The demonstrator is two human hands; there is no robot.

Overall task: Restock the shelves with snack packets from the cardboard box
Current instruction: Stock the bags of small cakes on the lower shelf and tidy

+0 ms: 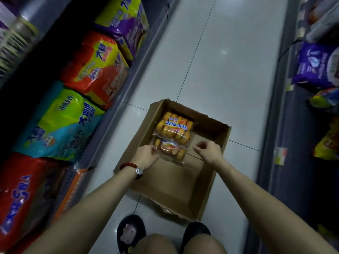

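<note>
1. Head view: a brown open cardboard box [176, 182] sits on the pale tiled floor [229, 70], in the aisle between two shelves.
2. Two clear plastic snack packets full of small golden cakes lie in the far half of the box. The top cake packet [174, 128] lies partly over the lower cake packet [171, 150].
3. The packets make one long shape that runs from near to far, tipped a little to the right at the far end.
4. The left hand [146, 157], with a red bead bracelet [130, 165] on its wrist, is at the near left corner of the lower packet. Its fingers are curled and seem to pinch the edge — it is blurry, so I cannot be sure.
5. The right hand [208, 151] floats just to the right of the packets. Its fingers are bent and hold nothing.
6. So the packets lie between the two hands, and the left hand is nearer.
7. Big bright bags [60, 123] fill the left shelf — the cakes will likely have to go up and to one side.
</note>
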